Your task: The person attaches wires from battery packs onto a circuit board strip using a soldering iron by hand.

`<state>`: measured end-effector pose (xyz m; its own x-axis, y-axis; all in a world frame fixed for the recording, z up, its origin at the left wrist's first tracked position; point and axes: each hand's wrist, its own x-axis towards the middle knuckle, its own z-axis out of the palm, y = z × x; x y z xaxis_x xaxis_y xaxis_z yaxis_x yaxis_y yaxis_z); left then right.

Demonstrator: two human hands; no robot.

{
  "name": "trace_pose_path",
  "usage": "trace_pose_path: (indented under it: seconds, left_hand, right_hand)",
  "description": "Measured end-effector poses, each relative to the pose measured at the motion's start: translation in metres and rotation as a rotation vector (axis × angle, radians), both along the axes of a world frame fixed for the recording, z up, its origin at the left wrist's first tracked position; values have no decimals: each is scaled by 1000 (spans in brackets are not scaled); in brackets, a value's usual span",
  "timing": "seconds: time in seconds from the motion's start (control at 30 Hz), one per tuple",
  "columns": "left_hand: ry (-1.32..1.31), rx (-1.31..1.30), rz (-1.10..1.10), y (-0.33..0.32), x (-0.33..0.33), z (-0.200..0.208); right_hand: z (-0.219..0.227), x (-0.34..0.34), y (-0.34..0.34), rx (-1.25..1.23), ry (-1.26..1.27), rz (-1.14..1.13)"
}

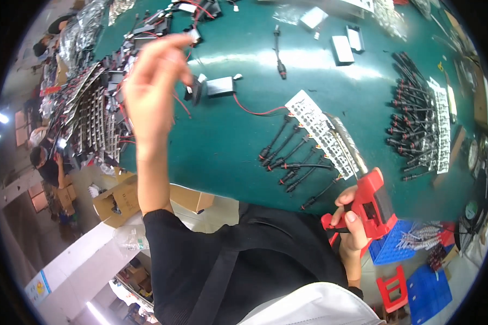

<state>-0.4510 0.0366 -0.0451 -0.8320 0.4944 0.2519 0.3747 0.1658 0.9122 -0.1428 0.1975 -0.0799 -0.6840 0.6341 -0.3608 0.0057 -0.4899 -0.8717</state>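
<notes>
My right hand [353,218] is closed round the handle of a red pistol-grip soldering gun [375,206]. Its silver barrel points up and away, beside a white strip of circuit boards [322,132]. Several black cables with connectors [287,146] hang off the strip's near side, and a red wire [259,113] runs from its far end to a small white-and-grey box [220,86]. My left hand [157,81], smeared by motion, is raised over the table's left part with its fingers apart and nothing visible between them. Close to its fingertips is a blurred dark piece [196,91].
A green table [217,146] spans the view. Strips and black boxes [92,108] crowd its left side. Another white board strip with black cables [417,116] lies right. White box shells [341,50] and a loose cable [278,51] lie farther back. Cardboard boxes [119,200] stand lower left.
</notes>
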Motion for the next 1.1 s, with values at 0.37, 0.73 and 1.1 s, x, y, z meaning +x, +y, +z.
trace_pose_path:
  seconds: [0.37,0.73,1.1]
  left_hand:
    - [502,-367,-389,42,81,-84]
    - [656,-408,-454,43,83,-86]
    - [682,-491,-523,46,82,-74]
  right_hand:
    - [-6,11,5,-116,-42,177]
    - [-8,5,-3,-40,-132,225]
    - [-8,6,-5,-46,-145,213]
